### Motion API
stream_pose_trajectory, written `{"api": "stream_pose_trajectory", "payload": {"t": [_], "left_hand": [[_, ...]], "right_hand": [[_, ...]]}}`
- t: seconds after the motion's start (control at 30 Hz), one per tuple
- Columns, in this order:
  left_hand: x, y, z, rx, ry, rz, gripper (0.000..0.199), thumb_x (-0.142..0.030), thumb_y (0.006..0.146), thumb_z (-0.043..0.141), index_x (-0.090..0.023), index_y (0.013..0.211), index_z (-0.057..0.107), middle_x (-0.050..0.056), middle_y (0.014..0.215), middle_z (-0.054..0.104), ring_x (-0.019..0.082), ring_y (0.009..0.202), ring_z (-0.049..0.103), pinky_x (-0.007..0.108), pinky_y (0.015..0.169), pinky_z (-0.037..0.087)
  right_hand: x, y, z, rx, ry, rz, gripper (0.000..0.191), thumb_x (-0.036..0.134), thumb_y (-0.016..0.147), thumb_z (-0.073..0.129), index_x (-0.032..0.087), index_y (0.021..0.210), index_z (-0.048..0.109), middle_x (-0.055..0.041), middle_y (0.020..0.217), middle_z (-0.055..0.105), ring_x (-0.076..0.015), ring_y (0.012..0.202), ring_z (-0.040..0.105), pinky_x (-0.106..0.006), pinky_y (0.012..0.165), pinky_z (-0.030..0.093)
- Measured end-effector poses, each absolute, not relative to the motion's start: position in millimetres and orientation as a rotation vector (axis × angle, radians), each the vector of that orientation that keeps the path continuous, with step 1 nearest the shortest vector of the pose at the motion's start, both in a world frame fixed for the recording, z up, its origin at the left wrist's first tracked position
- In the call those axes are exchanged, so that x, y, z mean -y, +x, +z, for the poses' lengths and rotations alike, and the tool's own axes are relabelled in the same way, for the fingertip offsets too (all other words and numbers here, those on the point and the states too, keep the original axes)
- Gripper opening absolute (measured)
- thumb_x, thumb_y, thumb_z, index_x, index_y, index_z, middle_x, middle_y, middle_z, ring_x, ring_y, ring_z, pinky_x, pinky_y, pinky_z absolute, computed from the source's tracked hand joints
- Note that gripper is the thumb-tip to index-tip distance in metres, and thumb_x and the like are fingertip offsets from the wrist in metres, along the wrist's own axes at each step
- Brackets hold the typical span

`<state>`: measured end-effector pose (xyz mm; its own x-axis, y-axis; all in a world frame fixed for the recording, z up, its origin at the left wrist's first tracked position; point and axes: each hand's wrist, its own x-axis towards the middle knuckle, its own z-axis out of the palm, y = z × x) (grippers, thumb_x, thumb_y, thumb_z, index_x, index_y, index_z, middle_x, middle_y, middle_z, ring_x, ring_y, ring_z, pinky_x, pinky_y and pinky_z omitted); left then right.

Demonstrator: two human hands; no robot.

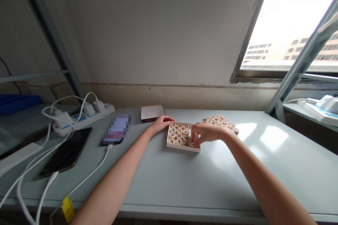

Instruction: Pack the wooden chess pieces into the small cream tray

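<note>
A shallow pale box [183, 147] lies on the desk, holding rows of round wooden Chinese chess pieces [179, 136] with dark characters. My left hand [161, 123] grips the box at its far left corner, fingers along the rim. Over the box's right side is my right hand [207, 132], its thumb and forefinger closed on a Chinese chess piece [193, 145] in the near right corner. The hand hides part of the right column. Beyond my right hand, several loose pieces [218, 121] with reddish characters lie in a cluster.
The box lid [152, 113] lies by the wall behind my left hand. To the left are a phone [116, 129] on a cable, a dark tablet [67, 152], and a power strip [87, 116] with chargers and looping white cables. A metal post [293, 56] stands at the right.
</note>
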<state>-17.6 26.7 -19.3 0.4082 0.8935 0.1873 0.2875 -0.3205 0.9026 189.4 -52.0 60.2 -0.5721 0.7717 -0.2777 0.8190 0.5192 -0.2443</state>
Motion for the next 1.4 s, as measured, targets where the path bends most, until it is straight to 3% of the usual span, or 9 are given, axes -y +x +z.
{"api": "stream_pose_trajectory", "payload": {"t": [0.17,0.4,0.57,0.83,1.4], "left_hand": [[-26,-17,-18,-1.008,1.818,0.906,0.024,-0.017,0.063,0.051,-0.01,0.082,0.064,0.007,0.086,0.066,0.017,0.082,0.058,0.027,0.077,0.043],[-23,-17,-16,-1.015,1.81,0.889,0.025,-0.017,0.063,0.05,-0.01,0.083,0.063,0.008,0.088,0.065,0.017,0.083,0.058,0.027,0.076,0.043],[-20,-17,-13,-1.032,1.818,0.893,0.024,-0.018,0.064,0.05,-0.011,0.083,0.063,0.007,0.086,0.065,0.017,0.083,0.057,0.028,0.077,0.043],[-17,-16,-10,-1.047,1.816,0.881,0.024,-0.02,0.063,0.05,-0.011,0.082,0.063,0.008,0.088,0.065,0.019,0.085,0.057,0.029,0.078,0.042],[-17,-16,-10,-1.061,1.82,0.899,0.024,-0.019,0.063,0.05,-0.012,0.081,0.064,0.007,0.086,0.066,0.018,0.085,0.058,0.028,0.078,0.043]], "right_hand": [[45,193,56,-2.651,1.283,-0.634,0.019,0.032,0.062,0.067,0.022,0.078,0.067,0.0001,0.084,0.065,-0.0173,0.081,0.055,-0.023,0.068,0.037],[37,200,53,-2.677,1.3,-0.796,0.024,0.032,0.059,0.068,0.02,0.079,0.063,-0.0002,0.078,0.063,-0.0162,0.077,0.054,-0.023,0.065,0.038],[27,238,54,-2.691,1.62,-1.052,0.026,0.036,0.066,0.059,0.022,0.088,0.058,-0.0011,0.085,0.063,-0.0152,0.077,0.056,-0.023,0.063,0.04],[13,269,41,-2.449,1.977,-0.542,0.012,0.029,0.064,0.059,0.019,0.07,0.057,-0.004,0.075,0.061,-0.0152,0.065,0.054,-0.024,0.053,0.038],[10,272,35,-2.48,2.033,-0.545,0.012,0.029,0.065,0.058,0.018,0.07,0.057,-0.0029,0.073,0.061,-0.0135,0.062,0.053,-0.022,0.05,0.036]]}}
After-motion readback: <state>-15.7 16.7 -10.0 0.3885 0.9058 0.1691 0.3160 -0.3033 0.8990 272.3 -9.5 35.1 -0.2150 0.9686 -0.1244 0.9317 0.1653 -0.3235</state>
